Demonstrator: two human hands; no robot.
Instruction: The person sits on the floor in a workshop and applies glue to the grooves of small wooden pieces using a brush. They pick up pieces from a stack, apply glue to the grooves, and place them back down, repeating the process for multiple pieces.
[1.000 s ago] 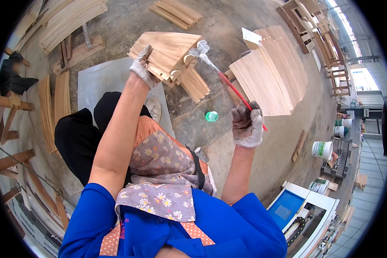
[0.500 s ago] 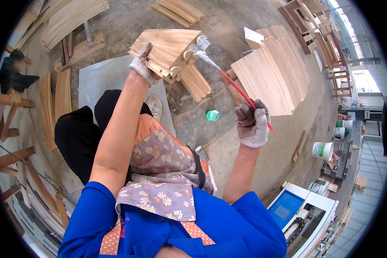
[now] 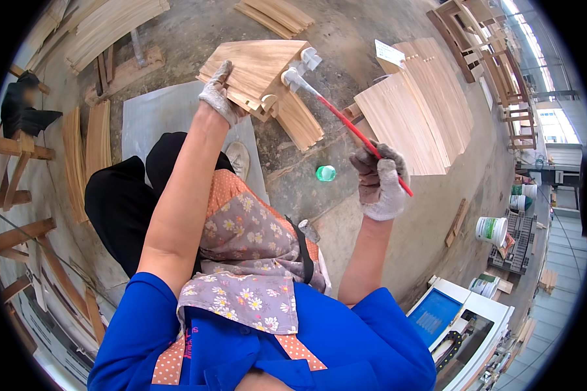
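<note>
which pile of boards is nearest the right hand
The wide fanned pile just beyond the right hand; it alone shows a white sheet at its far edge.

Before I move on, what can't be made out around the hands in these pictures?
All in the head view:
Wooden boards: underside hidden by the boards themselves.
Left hand: part of its palm side hidden behind the boards.
Red-handled brush: bristles too small and pale against the whitish board ends to tell whether they touch.
Small green container: too small to make out its contents.
White sheet: marks too small to read.
</note>
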